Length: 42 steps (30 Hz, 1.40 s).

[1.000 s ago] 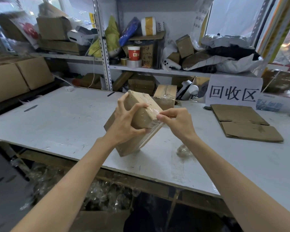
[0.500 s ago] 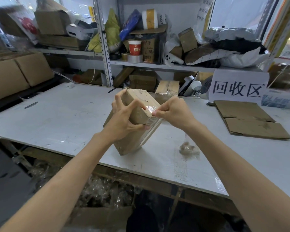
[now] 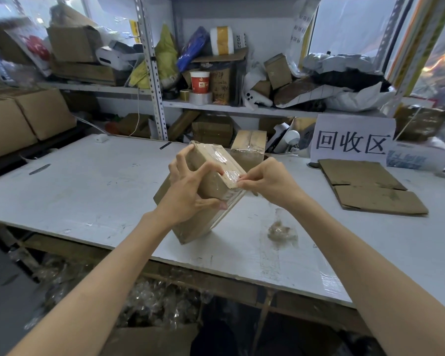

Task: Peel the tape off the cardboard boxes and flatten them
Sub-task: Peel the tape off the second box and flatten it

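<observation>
On the white bench [image 3: 88, 188] a cardboard box [image 3: 211, 185] stands tilted, its low corner resting on the bench top; the left hand [image 3: 188, 191] grips the box's near side, fingers curled over the upper face and thumb pressed lower down; clear tape [image 3: 228, 173] shines across the top edge; behind it a second taped box [image 3: 248, 147] sits upright; the right hand [image 3: 270, 183] pinches the tape at the box's right corner; just beside, on the bench, lies a crumpled tape wad [image 3: 280, 231]; further right lies flattened cardboard [image 3: 368, 186], below a white sign [image 3: 352, 140].
</observation>
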Available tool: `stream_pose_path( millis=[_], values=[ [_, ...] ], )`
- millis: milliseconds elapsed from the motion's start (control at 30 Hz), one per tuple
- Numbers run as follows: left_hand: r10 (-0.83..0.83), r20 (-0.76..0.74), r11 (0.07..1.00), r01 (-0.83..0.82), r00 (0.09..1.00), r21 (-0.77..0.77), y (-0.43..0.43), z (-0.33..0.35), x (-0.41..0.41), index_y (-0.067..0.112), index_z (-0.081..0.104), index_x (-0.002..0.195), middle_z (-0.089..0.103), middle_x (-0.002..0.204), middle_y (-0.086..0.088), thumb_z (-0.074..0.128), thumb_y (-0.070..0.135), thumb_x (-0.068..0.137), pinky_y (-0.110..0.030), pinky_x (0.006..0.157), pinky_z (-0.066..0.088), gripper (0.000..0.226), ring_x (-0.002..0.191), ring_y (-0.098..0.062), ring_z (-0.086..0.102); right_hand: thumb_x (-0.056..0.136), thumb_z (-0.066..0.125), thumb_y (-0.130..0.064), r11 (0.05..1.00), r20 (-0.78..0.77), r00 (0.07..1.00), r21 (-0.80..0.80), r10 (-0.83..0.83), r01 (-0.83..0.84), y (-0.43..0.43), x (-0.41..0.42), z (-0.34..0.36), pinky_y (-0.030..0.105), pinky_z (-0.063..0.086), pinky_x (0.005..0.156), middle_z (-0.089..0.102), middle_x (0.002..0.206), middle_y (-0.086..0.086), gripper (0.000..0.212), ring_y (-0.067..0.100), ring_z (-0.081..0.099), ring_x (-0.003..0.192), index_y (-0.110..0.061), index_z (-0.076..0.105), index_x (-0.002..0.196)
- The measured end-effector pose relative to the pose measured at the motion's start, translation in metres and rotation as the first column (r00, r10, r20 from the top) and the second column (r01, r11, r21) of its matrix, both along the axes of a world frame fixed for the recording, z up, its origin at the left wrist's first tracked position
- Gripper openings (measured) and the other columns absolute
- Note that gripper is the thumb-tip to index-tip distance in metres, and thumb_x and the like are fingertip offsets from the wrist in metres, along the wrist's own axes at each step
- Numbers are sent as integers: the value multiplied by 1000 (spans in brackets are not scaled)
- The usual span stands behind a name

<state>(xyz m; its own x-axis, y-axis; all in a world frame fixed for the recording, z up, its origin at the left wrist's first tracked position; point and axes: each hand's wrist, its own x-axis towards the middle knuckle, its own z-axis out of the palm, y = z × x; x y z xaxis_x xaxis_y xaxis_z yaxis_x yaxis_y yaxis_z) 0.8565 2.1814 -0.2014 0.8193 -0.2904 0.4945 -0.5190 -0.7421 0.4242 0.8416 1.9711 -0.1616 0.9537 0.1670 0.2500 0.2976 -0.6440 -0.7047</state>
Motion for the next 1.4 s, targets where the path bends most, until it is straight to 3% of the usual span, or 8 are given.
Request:
stream_pose_path(
  millis=[100, 267, 400, 567, 800, 1100, 1267, 1400],
  values=[
    [21, 117, 996, -31, 993, 85, -1, 2, -5, 54, 43, 115, 7, 153, 0, 50, 87, 58, -63, 107, 32, 66, 138, -34, 10, 82, 74, -15, 990, -10, 1000, 141, -17, 18, -2, -5, -6, 45, 57, 70, 74, 90, 0, 8, 28, 69, 84, -9, 77, 87],
    [-97, 181, 981, 63, 979, 184, -1, 3, -8, 47, 42, 121, 28, 149, -4, 51, 76, 73, -68, 111, 19, 56, 143, -36, 3, 79, 76, -19, 981, -11, 1000, 194, -27, 28, -5, -5, -11, 42, 58, 77, 75, 96, -1, 16, 16, 69, 85, -10, 78, 92],
    [-100, 164, 981, 70, 981, 182, -1, 3, -9, 49, 40, 122, 27, 146, -1, 56, 67, 78, -70, 110, 20, 50, 142, -39, 4, 81, 74, -25, 977, 4, 998, 203, -63, 61, -3, -1, -13, 27, 51, 55, 75, 87, -6, 14, 4, 64, 62, -12, 79, 84],
    [-104, 146, 981, 77, 984, 180, -3, 2, -8, 51, 40, 122, 26, 145, 0, 67, 51, 80, -69, 109, 23, 50, 140, -42, 7, 71, 82, -34, 978, -8, 998, 200, -55, 55, -2, 5, -14, 14, 48, 50, 74, 84, -9, 18, -3, 64, 66, -19, 78, 80],
    [-92, 86, 983, 77, 992, 164, -7, 10, -3, 44, 50, 112, 35, 142, -9, 74, 45, 76, -66, 108, 28, 43, 137, -41, 14, 70, 84, -27, 985, -113, 993, 159, -46, 63, -4, 9, -3, 21, 54, 54, 75, 86, -2, 15, 9, 67, 74, -17, 79, 80],
    [-70, 104, 986, 53, 992, 158, -12, 9, -6, 43, 52, 112, 39, 141, -6, 80, 45, 71, -67, 108, 27, 49, 138, -40, 14, 68, 81, -11, 990, -38, 995, -111, -87, 83, 15, 8, 12, 13, 37, 37, 66, 60, 1, 11, 2, 51, 41, -3, 77, 74],
    [-48, 140, 998, 40, 989, 56, -10, 12, -6, 43, 45, 124, 36, 139, 4, 72, 74, 53, -61, 104, 37, 82, 135, -29, 19, 70, 77, -8, 982, 62, 991, -138, -118, 126, 12, 6, 6, 33, 54, 50, 70, 64, 13, 6, 14, 61, 54, -2, 77, 71],
    [78, 105, 996, -82, 991, 38, -14, 8, -5, 36, 18, 147, 6, 155, -10, 72, 82, 39, -60, 111, 28, 129, 139, -35, 15, 72, 74, -4, 990, 98, 987, -46, -126, 131, 10, 2, -3, 25, 51, 44, 72, 71, 11, 3, 17, 66, 58, -3, 77, 72]
  ],
)
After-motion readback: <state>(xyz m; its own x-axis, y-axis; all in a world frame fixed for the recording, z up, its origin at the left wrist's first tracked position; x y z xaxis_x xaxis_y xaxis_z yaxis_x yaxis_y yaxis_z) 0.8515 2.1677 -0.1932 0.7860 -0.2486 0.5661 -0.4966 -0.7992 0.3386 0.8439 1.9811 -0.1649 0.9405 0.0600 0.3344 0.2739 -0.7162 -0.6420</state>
